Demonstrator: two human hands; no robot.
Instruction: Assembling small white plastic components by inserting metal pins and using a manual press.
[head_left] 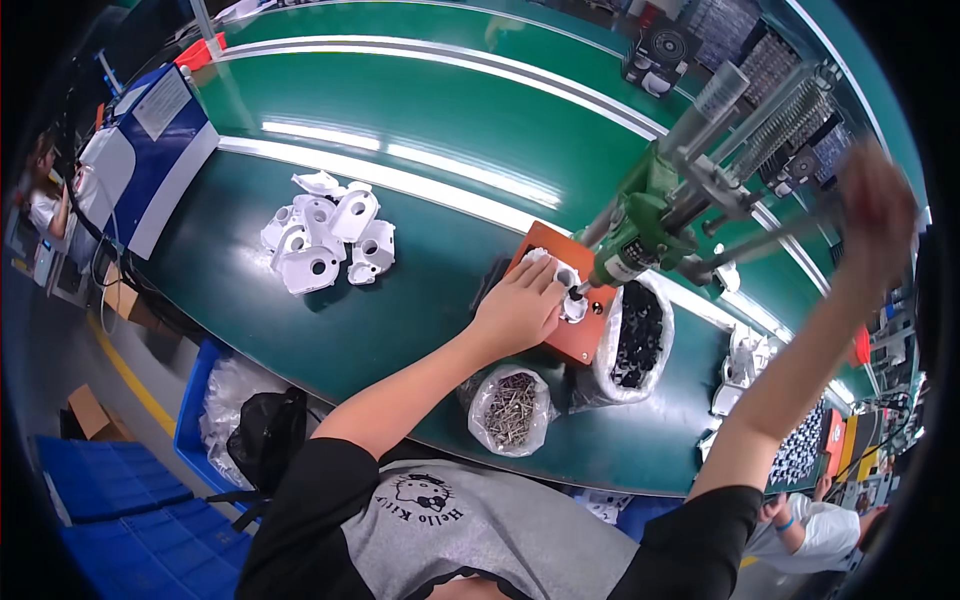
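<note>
My left hand [517,308] lies over a white plastic part [573,310], pressing it onto the orange base [574,346] of a green lever press [640,218]. The press's tip comes down right beside my fingertips, next to a small black piece on the part. Raised at the upper right, my right hand [878,210] is closed around the end of the press lever [775,240]; motion blurs its fingers. Right of the base stands a clear bag [655,385] of small black pieces. In front of it is another bag [543,415], full of metal screws or pins.
A pile of white plastic parts [310,265] lies on the left of the green bench [330,340]. More white parts [745,360] sit at the right. A blue bin [192,425] with plastic bags stands below the front edge. Another person [815,530] is at the lower right.
</note>
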